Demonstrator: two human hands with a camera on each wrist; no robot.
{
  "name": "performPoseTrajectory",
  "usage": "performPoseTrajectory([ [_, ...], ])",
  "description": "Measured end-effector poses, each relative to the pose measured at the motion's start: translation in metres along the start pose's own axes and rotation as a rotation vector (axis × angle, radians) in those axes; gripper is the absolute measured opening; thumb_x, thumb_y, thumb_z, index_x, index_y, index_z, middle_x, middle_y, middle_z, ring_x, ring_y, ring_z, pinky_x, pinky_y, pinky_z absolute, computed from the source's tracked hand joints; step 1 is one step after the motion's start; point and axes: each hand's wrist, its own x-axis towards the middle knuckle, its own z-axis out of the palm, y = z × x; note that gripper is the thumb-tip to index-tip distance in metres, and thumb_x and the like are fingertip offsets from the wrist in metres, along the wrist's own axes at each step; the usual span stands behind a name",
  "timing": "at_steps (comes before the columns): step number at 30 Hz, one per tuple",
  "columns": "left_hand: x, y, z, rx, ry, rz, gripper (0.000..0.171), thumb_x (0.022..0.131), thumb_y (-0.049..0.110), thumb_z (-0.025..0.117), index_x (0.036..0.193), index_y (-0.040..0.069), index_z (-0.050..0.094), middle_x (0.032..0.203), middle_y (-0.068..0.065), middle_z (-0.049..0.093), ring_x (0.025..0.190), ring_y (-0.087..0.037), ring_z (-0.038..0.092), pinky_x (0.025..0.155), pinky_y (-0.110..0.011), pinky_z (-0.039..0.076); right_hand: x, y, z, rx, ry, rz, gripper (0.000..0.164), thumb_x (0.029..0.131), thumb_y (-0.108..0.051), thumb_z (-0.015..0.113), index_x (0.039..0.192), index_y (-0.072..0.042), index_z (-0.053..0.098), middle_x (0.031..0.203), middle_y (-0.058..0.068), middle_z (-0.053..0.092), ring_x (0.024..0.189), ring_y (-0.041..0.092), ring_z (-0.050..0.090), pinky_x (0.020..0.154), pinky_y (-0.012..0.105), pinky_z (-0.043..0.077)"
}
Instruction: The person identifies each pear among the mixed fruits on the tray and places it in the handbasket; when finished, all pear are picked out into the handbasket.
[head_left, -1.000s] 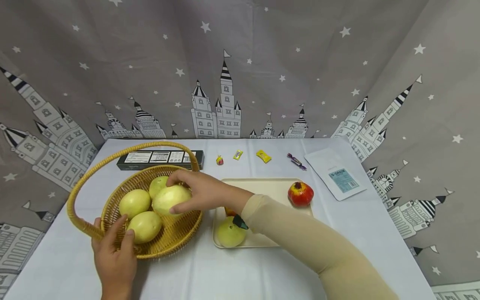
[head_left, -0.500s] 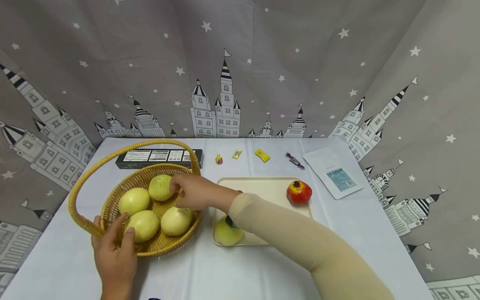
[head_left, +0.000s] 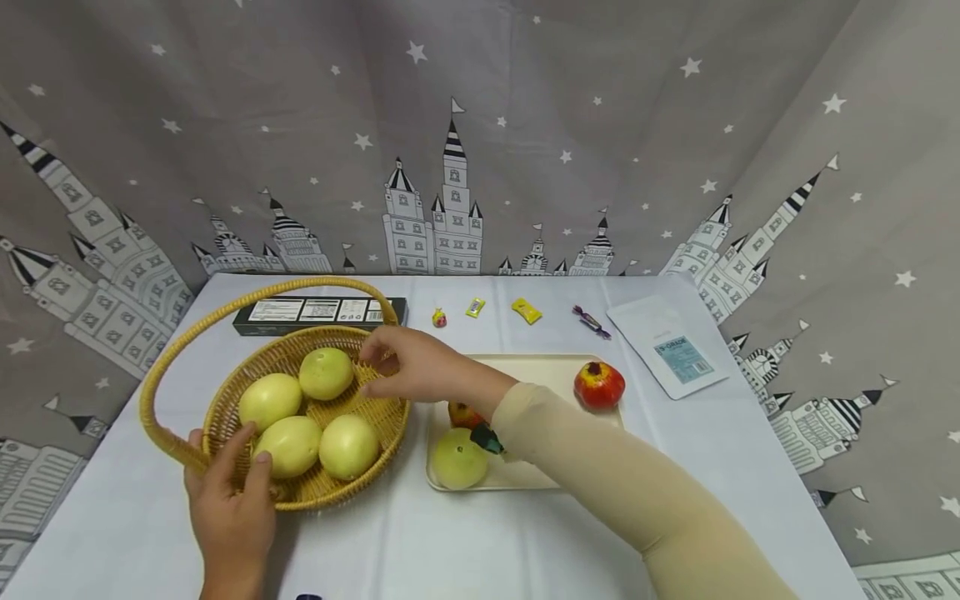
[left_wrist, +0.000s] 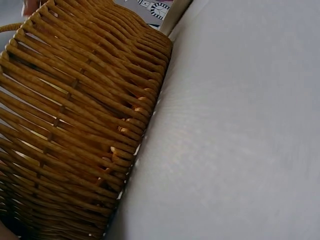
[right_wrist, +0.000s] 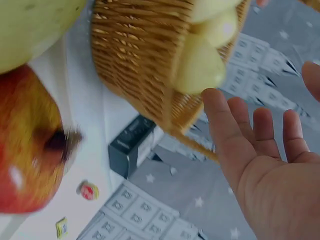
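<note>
A woven basket [head_left: 378, 408] with a hoop handle holds several pale yellow-green round fruits. The fruit nearest the tray [head_left: 348, 446] lies at the front right of the basket. My left hand [head_left: 243, 454] grips the basket's front-left rim, thumb inside. My right hand [head_left: 386, 367] hovers over the basket's right rim, holding nothing; the right wrist view shows its palm and fingers [right_wrist: 240, 120] spread. In the left wrist view only the basket's wall [left_wrist: 75, 125] and the white cloth show.
A cream tray [head_left: 540, 371] right of the basket carries a green fruit [head_left: 459, 458], a partly hidden red fruit [head_left: 463, 413] and a pomegranate [head_left: 599, 385]. Along the back lie a black box [head_left: 318, 312], several wrapped candies [head_left: 526, 311] and a white pouch [head_left: 667, 343].
My right hand set the fruit it held into the basket's front right, let go, then lifted and drew back toward the rim. My left hand stayed on the basket.
</note>
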Motion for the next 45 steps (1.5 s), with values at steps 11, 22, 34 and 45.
performPoseTrajectory([
  [11, -0.017, 0.042, -0.012, -0.001, 0.236, 0.268, 0.052, 0.074, 0.021, 0.066, 0.119, -0.004, 0.055, 0.155, -0.009, 0.015, 0.143, -0.027, 0.006, 0.113, -0.034, 0.01, -0.094, 0.035, -0.048, 0.214, 0.193, 0.007, 0.033, 0.089, -0.024, 0.071, 0.118, -0.017, 0.058, 0.118, -0.003, 0.058, 0.114, 0.014, 0.055, 0.093, 0.035, 0.049],
  [22, -0.004, 0.109, 0.046, 0.202, -0.217, 0.874, 0.064, 0.082, 0.058, 0.055, 0.125, 0.011, 0.061, 0.14, -0.016, 0.048, 0.134, -0.039, 0.034, 0.102, -0.06, 0.023, -0.156, 0.075, -0.046, -0.335, 0.429, 0.118, 0.061, 0.089, -0.051, 0.061, 0.141, -0.024, 0.046, 0.148, -0.004, 0.04, 0.14, 0.025, 0.027, 0.107, 0.058, 0.027],
  [34, 0.002, 0.096, 0.077, 0.496, -0.449, 0.804, 0.079, 0.077, 0.066, 0.059, 0.138, 0.015, 0.052, 0.148, -0.017, 0.037, 0.14, -0.039, 0.023, 0.108, -0.062, 0.015, -0.148, 0.068, 0.01, -0.445, 0.349, -0.06, 0.065, 0.087, -0.049, 0.065, 0.142, -0.019, 0.046, 0.144, 0.0, 0.043, 0.137, 0.021, 0.032, 0.11, 0.048, 0.027],
  [45, -0.005, 0.089, 0.083, 0.522, -0.515, 0.764, 0.071, 0.081, 0.06, 0.063, 0.133, 0.012, 0.055, 0.138, -0.018, 0.048, 0.127, -0.039, 0.042, 0.096, -0.06, 0.036, -0.133, 0.084, 0.058, -0.415, 0.212, -0.085, 0.069, 0.08, -0.043, 0.077, 0.138, -0.023, 0.046, 0.136, -0.004, 0.044, 0.121, 0.014, 0.044, 0.103, 0.033, 0.039],
])
